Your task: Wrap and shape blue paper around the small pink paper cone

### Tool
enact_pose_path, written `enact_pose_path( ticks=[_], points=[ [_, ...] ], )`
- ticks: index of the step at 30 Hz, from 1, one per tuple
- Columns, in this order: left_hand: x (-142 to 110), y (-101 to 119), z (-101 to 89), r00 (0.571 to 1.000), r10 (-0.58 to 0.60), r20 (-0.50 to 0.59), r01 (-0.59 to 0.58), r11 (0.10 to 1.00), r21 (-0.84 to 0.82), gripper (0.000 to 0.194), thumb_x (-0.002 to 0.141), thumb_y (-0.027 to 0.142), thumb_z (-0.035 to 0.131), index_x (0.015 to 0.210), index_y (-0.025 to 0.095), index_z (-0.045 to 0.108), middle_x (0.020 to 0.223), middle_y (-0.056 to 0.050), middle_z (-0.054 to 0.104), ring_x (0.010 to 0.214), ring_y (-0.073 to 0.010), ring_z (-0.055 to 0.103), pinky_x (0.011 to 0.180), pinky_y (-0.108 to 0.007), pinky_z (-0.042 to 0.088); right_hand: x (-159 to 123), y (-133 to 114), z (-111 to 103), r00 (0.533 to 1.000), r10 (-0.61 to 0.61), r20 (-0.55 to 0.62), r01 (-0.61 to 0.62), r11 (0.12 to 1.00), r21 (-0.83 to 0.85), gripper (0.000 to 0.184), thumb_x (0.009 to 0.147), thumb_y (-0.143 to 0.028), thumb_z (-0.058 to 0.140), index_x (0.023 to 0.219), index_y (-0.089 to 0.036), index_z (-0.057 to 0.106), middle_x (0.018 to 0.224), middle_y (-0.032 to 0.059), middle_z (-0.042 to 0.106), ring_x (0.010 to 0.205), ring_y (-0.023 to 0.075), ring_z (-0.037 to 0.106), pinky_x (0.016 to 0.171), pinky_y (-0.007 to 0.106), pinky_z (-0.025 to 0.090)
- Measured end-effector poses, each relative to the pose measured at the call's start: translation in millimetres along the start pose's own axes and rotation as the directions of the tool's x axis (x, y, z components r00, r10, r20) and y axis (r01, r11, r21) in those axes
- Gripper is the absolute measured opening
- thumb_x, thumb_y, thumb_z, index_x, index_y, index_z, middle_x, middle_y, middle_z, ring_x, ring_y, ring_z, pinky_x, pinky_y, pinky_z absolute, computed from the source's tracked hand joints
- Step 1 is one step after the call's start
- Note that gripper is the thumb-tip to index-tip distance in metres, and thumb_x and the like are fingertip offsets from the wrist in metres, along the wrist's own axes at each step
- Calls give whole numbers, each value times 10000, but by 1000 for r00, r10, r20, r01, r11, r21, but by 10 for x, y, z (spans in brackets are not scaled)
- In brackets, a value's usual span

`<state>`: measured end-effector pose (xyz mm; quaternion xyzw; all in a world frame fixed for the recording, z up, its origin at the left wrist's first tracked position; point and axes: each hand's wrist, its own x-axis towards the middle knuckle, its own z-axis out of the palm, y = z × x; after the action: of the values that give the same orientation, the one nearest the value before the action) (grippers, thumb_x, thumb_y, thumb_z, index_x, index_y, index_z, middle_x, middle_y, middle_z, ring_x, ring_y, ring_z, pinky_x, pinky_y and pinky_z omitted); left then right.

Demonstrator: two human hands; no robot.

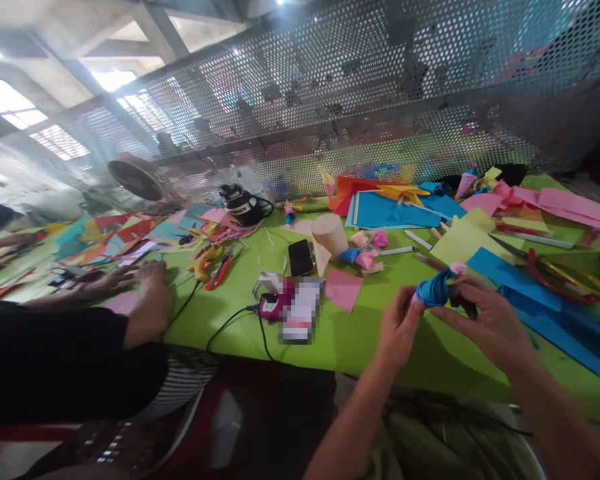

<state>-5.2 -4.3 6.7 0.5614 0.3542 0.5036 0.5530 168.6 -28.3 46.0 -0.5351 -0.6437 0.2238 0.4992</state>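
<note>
A rolled blue paper cone with a pink tip is held up over the green table, between both hands. My left hand is closed around its left end, thumb and fingers pressing on the paper. My right hand is at the right end near the pink tip, with fingers bent and thumb against the blue paper. Blue paper sheets lie to the right of my right hand. A pink paper square lies flat to the left of my left hand.
Red-handled scissors lie at right. A power strip, phone and paper roll stand mid-table. Pliers and a glue gun lie left, near another person's hand. A perforated metal screen rises behind.
</note>
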Motion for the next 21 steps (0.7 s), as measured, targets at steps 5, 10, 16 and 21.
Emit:
enact_pose_path(
  ticks=[5, 10, 16, 21],
  points=[
    [-6, -18, -2, 1000, -26, 14, 26, 999, -31, 546, 1036, 674, 552, 1180, 169, 702, 1093, -82, 734, 984, -201, 667, 894, -301, 538, -21, -10, 13, 999, 19, -39, -21, 999, -37, 178, 861, -455, 807, 860, -278, 788, 1000, 65, 728, 893, 255, 649, 705, 360, 518],
    [4, 5, -12, 1000, -4, 20, 3, 999, 43, 435, 1039, 583, 603, 1134, 168, 695, 1035, -71, 719, 969, -205, 651, 878, -301, 523, -27, -17, 38, 996, 0, -84, -4, 999, -46, 183, 830, -486, 823, 871, -308, 819, 1017, 62, 741, 1115, 326, 663, 924, 444, 540],
    [-5, -23, -14, 997, 66, 44, -72, 985, 155, 346, 1063, 482, 594, 1205, 177, 673, 1132, -89, 722, 1045, -227, 659, 932, -326, 515, -7, -53, 64, 991, 10, -130, -16, 999, -47, 221, 808, -515, 847, 877, -305, 837, 950, 56, 663, 983, 285, 640, 897, 434, 538],
    [-8, -27, 3, 996, 64, 65, -73, 987, 146, 305, 1067, 436, 600, 1220, 178, 659, 1154, -97, 715, 1058, -229, 668, 934, -330, 527, 0, -65, 62, 988, 9, -152, -11, 1000, -15, 205, 839, -504, 824, 830, -299, 832, 914, 55, 640, 938, 264, 615, 832, 399, 532]
  ],
)
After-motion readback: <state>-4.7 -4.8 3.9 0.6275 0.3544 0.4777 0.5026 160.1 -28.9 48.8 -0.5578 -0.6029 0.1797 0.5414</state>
